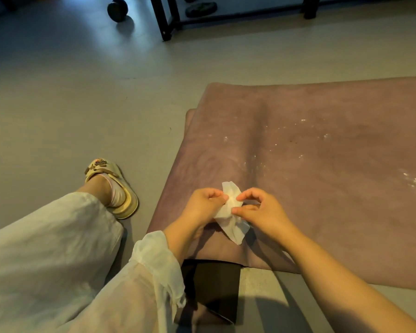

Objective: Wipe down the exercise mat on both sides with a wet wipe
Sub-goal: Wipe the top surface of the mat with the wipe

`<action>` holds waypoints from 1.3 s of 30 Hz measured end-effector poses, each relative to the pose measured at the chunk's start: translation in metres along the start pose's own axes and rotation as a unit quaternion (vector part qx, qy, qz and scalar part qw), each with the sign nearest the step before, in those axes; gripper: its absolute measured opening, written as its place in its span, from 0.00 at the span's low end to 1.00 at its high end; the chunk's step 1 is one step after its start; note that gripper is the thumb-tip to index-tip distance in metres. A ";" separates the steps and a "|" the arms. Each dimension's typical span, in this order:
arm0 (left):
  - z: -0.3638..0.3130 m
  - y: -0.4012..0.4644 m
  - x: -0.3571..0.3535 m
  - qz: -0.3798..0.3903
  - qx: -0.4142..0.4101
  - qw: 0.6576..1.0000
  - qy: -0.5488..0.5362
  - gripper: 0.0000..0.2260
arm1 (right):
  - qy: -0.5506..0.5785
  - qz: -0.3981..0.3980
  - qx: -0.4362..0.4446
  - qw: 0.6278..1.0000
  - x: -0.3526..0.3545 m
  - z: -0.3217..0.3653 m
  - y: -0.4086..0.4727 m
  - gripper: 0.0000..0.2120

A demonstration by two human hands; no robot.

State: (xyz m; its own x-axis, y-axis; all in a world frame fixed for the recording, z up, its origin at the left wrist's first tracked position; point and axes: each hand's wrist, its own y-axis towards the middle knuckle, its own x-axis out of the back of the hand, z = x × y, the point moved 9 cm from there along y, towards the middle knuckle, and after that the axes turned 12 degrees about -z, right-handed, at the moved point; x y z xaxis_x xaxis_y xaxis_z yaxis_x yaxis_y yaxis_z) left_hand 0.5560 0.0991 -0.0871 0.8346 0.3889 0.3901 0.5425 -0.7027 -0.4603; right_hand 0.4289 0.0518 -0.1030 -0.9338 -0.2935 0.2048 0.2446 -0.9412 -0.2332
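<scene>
Both hands — left (202, 203), right (262, 210) — pinch the white wet wipe (231, 212) above the mauve mat (322, 145).

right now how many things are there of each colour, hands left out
purple: 1, the folded purple exercise mat
white: 1, the crumpled white wet wipe
black: 2, the round black dumbbell and the flat black packet
cream: 1, the cream slipper
total: 5

The left arm wears a sheer white sleeve (154, 267), loose and gathered into a ruffled cuff at the wrist; the right forearm (341, 284) is bare. Wide, crinkled off-white trousers (46, 248) cover the left leg. The left foot has a pale pink sock (117, 194) in a cream slipper (120, 188) with brown charms on its strap.
</scene>
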 end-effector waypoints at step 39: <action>0.138 0.036 0.053 -0.147 -0.078 0.841 0.514 0.26 | -0.180 -0.107 0.010 0.978 -0.001 -0.067 0.003 0.16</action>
State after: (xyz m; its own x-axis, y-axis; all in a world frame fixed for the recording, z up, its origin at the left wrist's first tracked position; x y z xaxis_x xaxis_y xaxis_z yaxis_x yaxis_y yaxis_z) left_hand 0.6329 0.1765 -0.1935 0.0986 -0.1049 0.9896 0.6253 -0.7671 -0.1436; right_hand 0.4130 0.0606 -0.1679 -0.8128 -0.1259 0.5687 0.0623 -0.9895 -0.1301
